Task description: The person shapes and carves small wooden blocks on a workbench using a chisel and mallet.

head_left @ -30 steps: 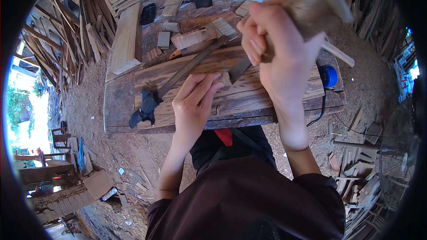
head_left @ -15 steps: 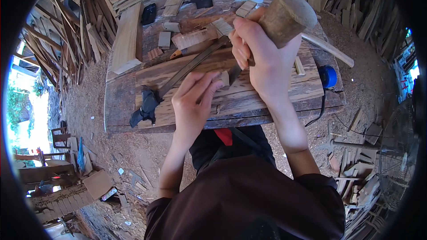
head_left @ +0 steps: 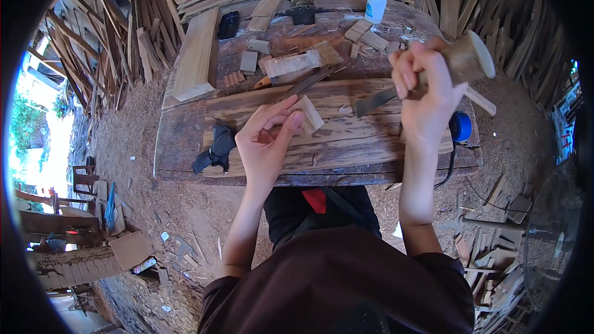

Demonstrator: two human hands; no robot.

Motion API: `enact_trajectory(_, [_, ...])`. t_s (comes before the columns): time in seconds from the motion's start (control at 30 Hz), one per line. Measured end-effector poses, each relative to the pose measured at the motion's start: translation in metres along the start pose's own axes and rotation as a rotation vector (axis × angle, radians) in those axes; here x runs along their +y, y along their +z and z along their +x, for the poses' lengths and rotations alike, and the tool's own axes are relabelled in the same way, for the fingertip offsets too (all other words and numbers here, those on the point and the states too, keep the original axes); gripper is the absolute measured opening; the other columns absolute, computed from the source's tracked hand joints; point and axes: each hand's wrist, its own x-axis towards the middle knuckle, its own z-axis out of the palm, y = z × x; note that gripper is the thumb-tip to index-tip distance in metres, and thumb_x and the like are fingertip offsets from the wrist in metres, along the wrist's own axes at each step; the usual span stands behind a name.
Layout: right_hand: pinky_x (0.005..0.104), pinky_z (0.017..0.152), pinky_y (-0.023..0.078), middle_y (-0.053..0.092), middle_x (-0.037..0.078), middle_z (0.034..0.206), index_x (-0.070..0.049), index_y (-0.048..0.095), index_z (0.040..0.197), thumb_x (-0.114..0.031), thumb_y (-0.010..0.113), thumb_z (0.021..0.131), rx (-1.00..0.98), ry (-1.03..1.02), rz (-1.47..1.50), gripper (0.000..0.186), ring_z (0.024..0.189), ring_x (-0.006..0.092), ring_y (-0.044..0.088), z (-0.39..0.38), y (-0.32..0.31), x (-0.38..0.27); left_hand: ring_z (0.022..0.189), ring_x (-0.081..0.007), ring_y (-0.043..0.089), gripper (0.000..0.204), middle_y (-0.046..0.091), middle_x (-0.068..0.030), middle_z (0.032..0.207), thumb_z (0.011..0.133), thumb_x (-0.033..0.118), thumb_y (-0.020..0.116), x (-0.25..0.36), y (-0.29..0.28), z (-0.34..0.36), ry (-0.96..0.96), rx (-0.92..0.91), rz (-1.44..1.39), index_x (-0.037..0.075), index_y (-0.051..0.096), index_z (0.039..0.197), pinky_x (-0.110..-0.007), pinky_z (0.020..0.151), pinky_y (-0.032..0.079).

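Single view, head-mounted wide fisheye, looking steeply down from above the person's own torso onto the wooden surface (head_left: 371, 148) close below. Forearms enter from the lower edge. Straight edges bend toward the dark circular rim.

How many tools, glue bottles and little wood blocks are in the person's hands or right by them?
Wooden mallet, in the right hand: 1
Chisel, same hand: 1
Small wood block, at the left hand: 1
White glue bottle: 1
Total: 4
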Motion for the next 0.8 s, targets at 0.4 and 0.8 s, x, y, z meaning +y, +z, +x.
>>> enact_trajectory(0.4, [0.0324,0.070,0.042,0.043,0.002,0.053,-0.008,0.043,0.073,-0.008,0.054,0.089,-0.382,-0.034,0.261,0.019,0.042,0.0101,0.038,-0.015,-0.012,-0.003,0.094,-0.0129,0.065,0.028,0.064,-0.0070,0.102,0.086,-0.006,0.067,-0.001,0.005,0.000,-0.030,-0.103,0.016,-0.002,0.066,0.113,-0.023,0.081,0.053])
enact_trajectory(0.8, [0.0407,0.081,0.043,0.054,0.004,0.070,-0.006,0.058,0.080,-0.007,0.075,0.071,-0.768,-0.640,-0.692,0.019,0.063,0.0211,0.053,-0.009,-0.026,0.004,0.093,-0.0131,0.065,0.025,0.064,-0.0067,0.097,0.085,-0.004,0.068,-0.002,0.011,0.001,-0.027,-0.064,0.041,-0.004,0.065,0.111,-0.023,0.077,0.055])
